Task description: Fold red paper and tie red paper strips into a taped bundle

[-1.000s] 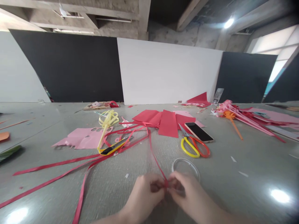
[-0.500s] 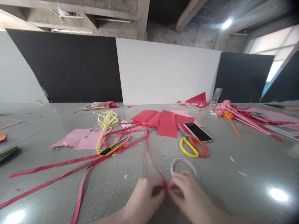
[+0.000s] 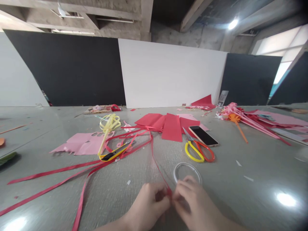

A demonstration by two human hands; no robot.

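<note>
A thin red paper strip (image 3: 157, 163) runs down across the table to my two hands. Its near end is pinched between the thumb and fingers of my left hand (image 3: 148, 205). My right hand (image 3: 196, 202) is closed at the same spot, its fingertips meeting those of the left around the strip. The fingers hide most of the gripped part, a small red bit showing between them. Just beyond my right hand lies a clear ring like a tape roll (image 3: 175, 173). Scissors (image 3: 194, 141) with one yellow and one orange handle rest farther out.
A phone (image 3: 204, 136) lies beside the scissors, near red paper sheets (image 3: 172, 128). To the left are a yellow utility knife (image 3: 114, 154), pink paper (image 3: 79, 144), a yellow paper-strip ball on a stick (image 3: 110, 122) and long red strips (image 3: 48, 192). Pink streamers (image 3: 232, 109) lie at right.
Both hands stay together on the red strip, with only slight finger movement. The whole view has shifted very slightly.
</note>
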